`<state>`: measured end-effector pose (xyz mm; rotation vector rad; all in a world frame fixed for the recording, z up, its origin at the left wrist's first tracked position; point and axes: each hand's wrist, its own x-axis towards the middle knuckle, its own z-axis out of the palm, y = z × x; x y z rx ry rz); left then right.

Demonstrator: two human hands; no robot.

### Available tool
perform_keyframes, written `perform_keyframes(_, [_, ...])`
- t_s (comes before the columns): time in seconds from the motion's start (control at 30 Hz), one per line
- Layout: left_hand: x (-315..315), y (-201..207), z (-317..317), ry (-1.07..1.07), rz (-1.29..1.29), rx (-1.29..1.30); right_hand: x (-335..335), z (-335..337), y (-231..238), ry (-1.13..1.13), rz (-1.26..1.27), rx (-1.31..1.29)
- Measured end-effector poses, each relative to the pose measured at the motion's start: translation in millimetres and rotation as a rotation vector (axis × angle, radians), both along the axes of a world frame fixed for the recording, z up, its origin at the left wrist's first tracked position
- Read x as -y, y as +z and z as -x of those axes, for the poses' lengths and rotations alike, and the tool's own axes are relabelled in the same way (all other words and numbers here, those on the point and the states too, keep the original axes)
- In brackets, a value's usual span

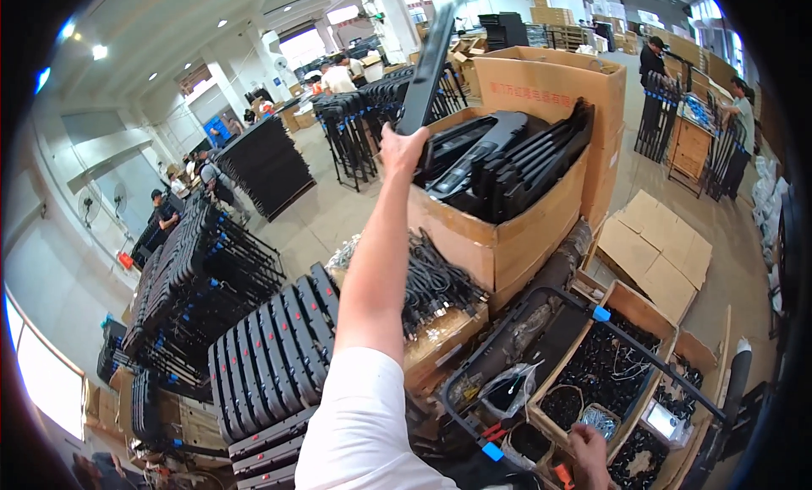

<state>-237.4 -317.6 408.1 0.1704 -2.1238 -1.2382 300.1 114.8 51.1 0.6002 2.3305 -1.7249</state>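
My left hand [402,149], arm stretched forward, is closed on the lower end of a long black plastic cover [429,71]. The cover stands tilted upward beside a large cardboard box [537,228] holding several similar black plastic parts [491,152]. At the lower right, my right hand [590,454] has its fingers curled; anything inside them is hidden. It is beside a small container of silvery screws [599,422] and next to an orange-handled tool [562,473]. Around it are wooden bins of small black parts [605,367] and a black tubular frame with blue clips [541,295].
Stacked black units with red switches [271,346] stand to the left. A bundle of black cables [440,279] lies on a carton between them and the big box. Racks of black frames [190,279] stand farther left. Other people work in the background, including one in black [652,60].
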Motion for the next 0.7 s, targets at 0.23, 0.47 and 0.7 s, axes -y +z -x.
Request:
perform_keyframes(0.23, [-99,-38,-207,-0.241,-0.210,-0.223,34,99,141,-0.124,0.065,-0.501])
perform_keyframes(0.47, [-118,-206,-410,-0.379,0.053,0.043,143,131,178,0.038,0.242,-0.638])
perform_keyframes(0.7, [-83,-334,-493,-0.464,0.068,0.302,173,111,39,-0.194,0.547,-0.395])
